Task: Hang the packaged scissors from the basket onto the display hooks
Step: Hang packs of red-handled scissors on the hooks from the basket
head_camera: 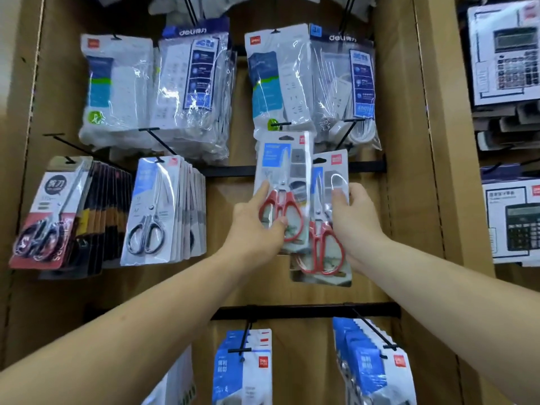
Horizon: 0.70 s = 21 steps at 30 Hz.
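My left hand [257,229] grips a pack of red-handled scissors [285,171] by its lower part, thumb on the front. The pack's hang hole sits just below a black hook tip [279,124]. My right hand [355,220] grips a second pack of red-handled scissors [324,247] from its right edge, thumb on the front. This pack sits lower and partly behind the first. A second hook tip [355,120] juts out above it. The basket is out of view.
Scissor packs hang in rows at the left [157,209], and darker ones [49,211] further left. Bagged power strips [187,92] hang above. Blue packs [245,366] hang on the lower rail [306,311]. Calculator boxes [508,54] fill the right shelf.
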Tool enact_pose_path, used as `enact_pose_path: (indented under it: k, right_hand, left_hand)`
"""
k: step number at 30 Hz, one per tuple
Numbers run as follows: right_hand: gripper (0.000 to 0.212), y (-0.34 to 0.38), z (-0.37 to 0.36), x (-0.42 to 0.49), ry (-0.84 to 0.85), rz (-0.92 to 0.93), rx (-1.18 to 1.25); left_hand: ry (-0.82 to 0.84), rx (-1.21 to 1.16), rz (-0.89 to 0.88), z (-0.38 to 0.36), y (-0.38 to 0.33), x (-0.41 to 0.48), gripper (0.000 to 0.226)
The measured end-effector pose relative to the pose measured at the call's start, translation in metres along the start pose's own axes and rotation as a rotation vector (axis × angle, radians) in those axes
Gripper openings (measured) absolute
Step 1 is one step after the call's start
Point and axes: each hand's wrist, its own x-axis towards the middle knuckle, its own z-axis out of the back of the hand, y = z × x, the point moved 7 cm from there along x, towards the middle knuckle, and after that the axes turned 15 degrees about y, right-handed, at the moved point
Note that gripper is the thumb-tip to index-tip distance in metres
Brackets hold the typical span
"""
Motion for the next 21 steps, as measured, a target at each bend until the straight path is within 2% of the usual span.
enact_pose_path:
  k: [4, 17, 21]
  right_hand:
    - [0.019, -0.001, 0.014, 0.001, -0.031, -0.016, -0.038]
    - [0.018, 0.005, 0.024, -0.008, -0.004, 0.007, -0.093]
    - [0.018, 0.006, 0.022, -0.007, 0.011, 0.011, -0.096]
  left_hand:
    - [0.040, 0.025, 0.089, 0.010, 0.019, 0.010, 0.084]
    - [0.025, -0.005, 0.064, 0.001, 0.022, 0.015, 0.082]
    - [0.033, 0.054, 0.096, 0.001, 0.021, 0.019, 0.081]
